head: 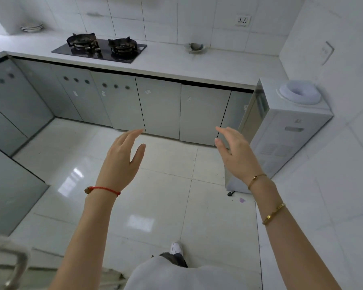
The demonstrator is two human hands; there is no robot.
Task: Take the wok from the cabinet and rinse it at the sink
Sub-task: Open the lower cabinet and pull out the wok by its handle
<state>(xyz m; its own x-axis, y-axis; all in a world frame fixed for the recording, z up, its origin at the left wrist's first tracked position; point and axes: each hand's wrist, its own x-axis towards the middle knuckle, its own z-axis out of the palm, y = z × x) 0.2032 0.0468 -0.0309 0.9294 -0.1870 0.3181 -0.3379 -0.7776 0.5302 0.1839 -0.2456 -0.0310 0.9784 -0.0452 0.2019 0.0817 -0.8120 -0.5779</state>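
Note:
No wok is in sight. A row of grey cabinet doors (159,105) runs under the white counter ahead, all closed. My left hand (122,158) is stretched forward over the floor, fingers apart, palm facing right, holding nothing. My right hand (235,151) is held out at the same height, open and empty, palm facing left. Both hands hover in front of the two middle cabinet doors, well short of them. A metal tap (15,266) shows at the bottom left corner; the sink itself is out of view.
A black two-burner gas hob (101,48) sits on the counter (176,65). Stacked plates (32,27) stand at the back left, a small dish (195,47) near the wall. A white water dispenser (281,130) stands on the right against the wall. Glossy tiled floor (155,195) lies below.

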